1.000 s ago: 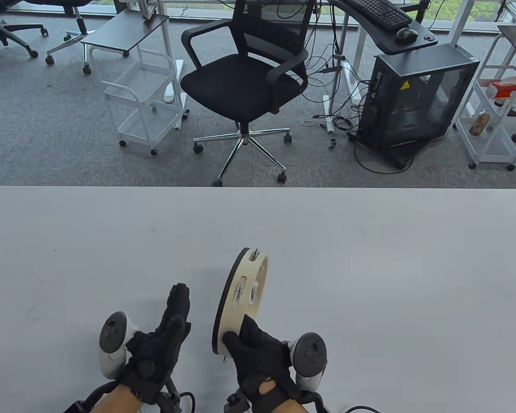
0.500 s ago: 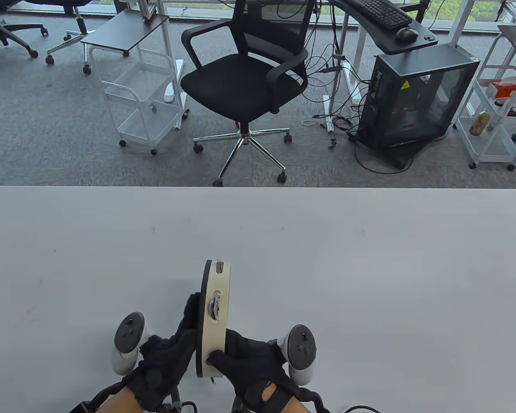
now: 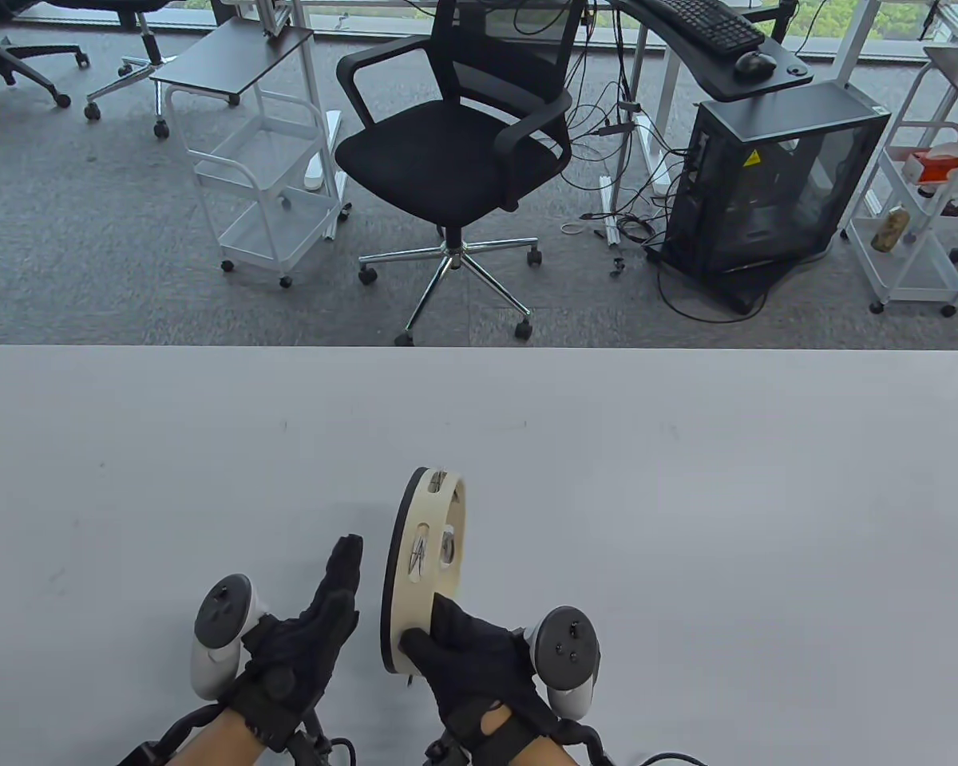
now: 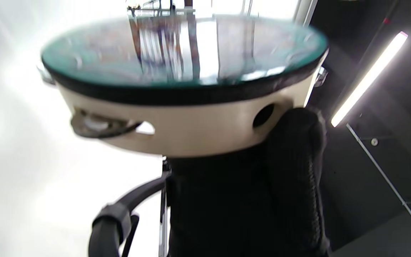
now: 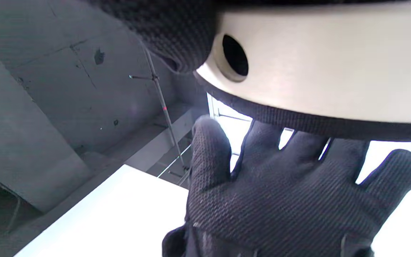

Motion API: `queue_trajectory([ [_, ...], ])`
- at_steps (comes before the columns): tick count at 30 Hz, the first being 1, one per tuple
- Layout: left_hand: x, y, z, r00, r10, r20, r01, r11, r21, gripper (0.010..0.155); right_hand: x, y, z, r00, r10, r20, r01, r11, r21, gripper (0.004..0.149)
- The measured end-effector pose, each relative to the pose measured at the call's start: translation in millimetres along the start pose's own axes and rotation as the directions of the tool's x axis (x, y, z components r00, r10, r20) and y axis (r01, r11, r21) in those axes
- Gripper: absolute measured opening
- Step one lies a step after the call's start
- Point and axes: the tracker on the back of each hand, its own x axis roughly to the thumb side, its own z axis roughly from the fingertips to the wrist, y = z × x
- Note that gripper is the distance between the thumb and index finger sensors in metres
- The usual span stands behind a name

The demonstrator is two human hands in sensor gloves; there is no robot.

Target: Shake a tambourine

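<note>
The tambourine (image 3: 419,558) has a cream wooden frame, a black rim and metal jingles. It stands on edge above the white table (image 3: 686,519), near the front middle. My right hand (image 3: 431,630) grips its near rim, thumb on the frame. My left hand (image 3: 327,606) is open and flat, palm facing the drumhead, a small gap to its left. The left wrist view shows the drumhead and frame (image 4: 191,125) with the right glove (image 4: 248,185) below. The right wrist view shows the frame (image 5: 316,71) and my open left palm (image 5: 291,200) behind it.
Beyond the table's far edge stand a black office chair (image 3: 455,152), a white cart (image 3: 263,175) at the left, a black PC tower (image 3: 774,183) and white shelves (image 3: 926,215) at the right.
Half a second ago the tambourine was swung left against my left palm. Now it has swung back right and tilted, and the left hand has drawn apart from it.
</note>
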Motion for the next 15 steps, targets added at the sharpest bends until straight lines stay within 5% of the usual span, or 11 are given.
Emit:
queue_trajectory([
  [7, 9.0, 4.0, 5.1, 0.998, -0.053, 0.040, 0.048, 0.993, 0.105, 0.087, 7.8, -0.7, 3.6, 0.997, 0.003, 0.082, 0.003, 0.997, -0.075, 0.054],
  [10, 5.1, -7.3, 1.6, 0.998, -0.028, 0.047, 0.026, 0.999, 0.036, 0.087, 6.7, 13.0, 0.1, 0.994, -0.068, 0.087, 0.062, 0.995, 0.075, 0.053],
  [12, 2.5, -27.4, -4.6, 0.996, 0.005, 0.094, 0.012, 0.984, -0.180, 0.085, 3.6, 22.6, -3.0, 0.990, -0.140, 0.024, 0.127, 0.950, 0.286, 0.053],
  [15, -1.7, -24.0, -1.1, 0.996, 0.081, 0.043, -0.074, 0.987, -0.139, 0.087, 6.2, 17.7, -2.1, 0.992, -0.117, 0.053, 0.101, 0.966, 0.239, 0.054],
])
